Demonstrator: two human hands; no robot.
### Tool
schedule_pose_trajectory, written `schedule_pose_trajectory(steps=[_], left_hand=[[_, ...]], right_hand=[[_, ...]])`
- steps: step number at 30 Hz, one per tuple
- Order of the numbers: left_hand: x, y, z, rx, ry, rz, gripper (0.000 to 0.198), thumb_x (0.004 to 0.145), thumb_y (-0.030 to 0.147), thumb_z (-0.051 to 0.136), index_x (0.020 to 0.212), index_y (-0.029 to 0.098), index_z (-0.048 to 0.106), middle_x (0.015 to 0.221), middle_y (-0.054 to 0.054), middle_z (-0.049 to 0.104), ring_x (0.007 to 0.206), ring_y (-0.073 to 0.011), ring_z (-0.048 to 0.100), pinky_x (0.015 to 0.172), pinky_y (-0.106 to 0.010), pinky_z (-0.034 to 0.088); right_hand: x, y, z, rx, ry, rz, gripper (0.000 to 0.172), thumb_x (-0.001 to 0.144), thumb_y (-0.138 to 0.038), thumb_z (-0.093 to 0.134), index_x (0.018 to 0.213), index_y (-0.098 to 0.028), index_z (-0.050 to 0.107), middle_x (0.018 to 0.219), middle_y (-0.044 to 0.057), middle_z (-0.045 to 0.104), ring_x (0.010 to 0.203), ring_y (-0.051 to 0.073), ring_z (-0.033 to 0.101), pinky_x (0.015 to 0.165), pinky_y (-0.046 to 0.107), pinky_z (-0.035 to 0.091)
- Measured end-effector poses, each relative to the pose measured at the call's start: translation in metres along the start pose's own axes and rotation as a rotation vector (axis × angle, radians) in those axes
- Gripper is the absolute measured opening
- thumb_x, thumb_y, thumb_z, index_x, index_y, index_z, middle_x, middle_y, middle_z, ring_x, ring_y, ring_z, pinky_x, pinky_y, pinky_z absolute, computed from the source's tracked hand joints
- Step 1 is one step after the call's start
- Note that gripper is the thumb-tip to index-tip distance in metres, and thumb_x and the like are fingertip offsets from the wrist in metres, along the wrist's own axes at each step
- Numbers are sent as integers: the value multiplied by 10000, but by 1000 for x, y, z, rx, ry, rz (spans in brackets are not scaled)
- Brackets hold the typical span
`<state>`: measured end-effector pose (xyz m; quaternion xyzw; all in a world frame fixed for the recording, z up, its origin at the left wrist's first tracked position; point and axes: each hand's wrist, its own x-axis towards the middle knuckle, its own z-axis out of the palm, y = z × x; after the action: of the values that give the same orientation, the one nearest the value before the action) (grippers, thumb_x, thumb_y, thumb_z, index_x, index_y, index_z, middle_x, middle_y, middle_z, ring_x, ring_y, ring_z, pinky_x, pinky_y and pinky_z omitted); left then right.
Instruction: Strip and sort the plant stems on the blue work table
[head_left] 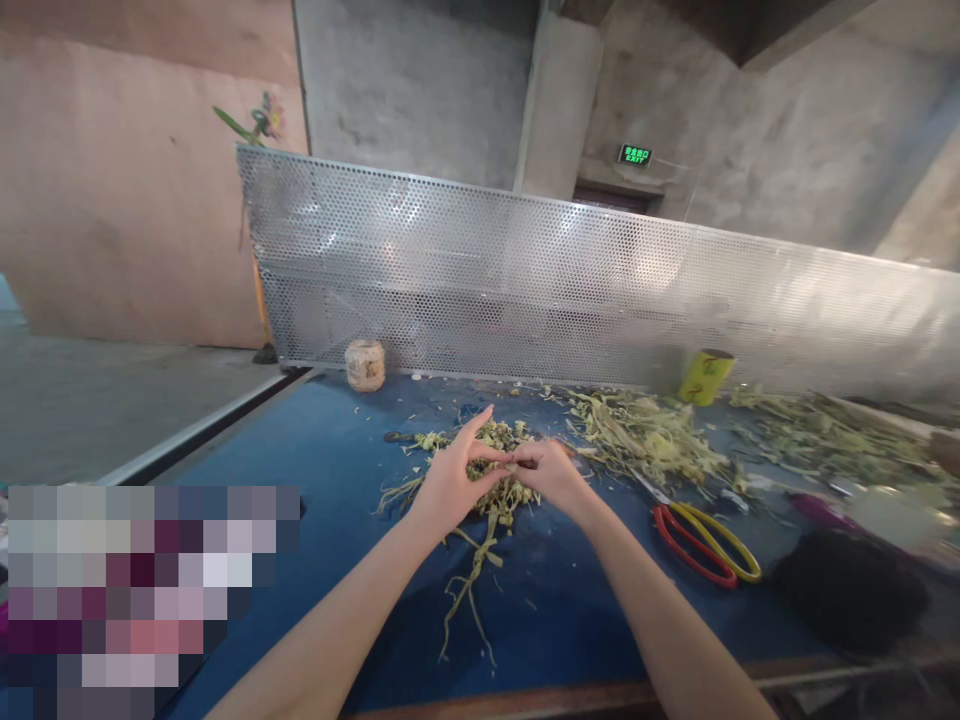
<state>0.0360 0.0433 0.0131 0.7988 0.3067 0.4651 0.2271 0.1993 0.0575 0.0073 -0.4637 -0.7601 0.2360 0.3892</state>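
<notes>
A loose heap of dried, pale green plant stems (484,565) lies on the blue tabletop (300,500), partly under both hands. Over its left side is my left hand (454,475), thumb and a finger brought together toward the right hand, another finger stretched upward. My right hand (551,475) meets it from the right with its fingers pinched. Whatever is between the fingertips is too small to name. Right of the hands lie scissors (697,545) with one red and one yellow handle, near a pile of dry stalks (645,430).
A roll of twine (365,366) and a yellow-green cylinder (706,377) stand before a perforated metal panel (465,270). More dry stalks (832,440) and a dark object (847,590) are at the right. A blurred-out area covers the lower left.
</notes>
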Motion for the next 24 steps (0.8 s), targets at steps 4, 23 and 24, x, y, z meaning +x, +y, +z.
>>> schedule_pose_trajectory(steps=[4, 23, 24], left_hand=[[0, -2, 1, 43, -36, -2, 681, 723, 250, 570, 1297, 259, 203, 884, 4, 672, 891, -156, 594, 864, -373, 407], [1, -8, -1, -8, -50, -93, 636, 723, 164, 526, 1278, 210, 217, 776, 2, 650, 716, -135, 594, 704, -306, 459], [2, -9, -1, -10, -44, -91, 634, 725, 165, 523, 1278, 209, 216, 774, 2, 649, 716, -134, 595, 709, -309, 460]], right_hand=[[1, 3, 2, -132, 14, 59, 164, 641, -151, 543, 691, -152, 699, 489, -11, 513, 466, 80, 386, 436, 191, 265], [-4, -2, -1, -104, -197, -87, 213, 716, -320, 560, 570, -165, 572, 489, -43, 422, 460, 72, 346, 435, 192, 237], [-5, -4, -1, -76, -206, -66, 218, 728, -326, 542, 587, -164, 581, 487, -44, 421, 455, 70, 341, 433, 191, 240]])
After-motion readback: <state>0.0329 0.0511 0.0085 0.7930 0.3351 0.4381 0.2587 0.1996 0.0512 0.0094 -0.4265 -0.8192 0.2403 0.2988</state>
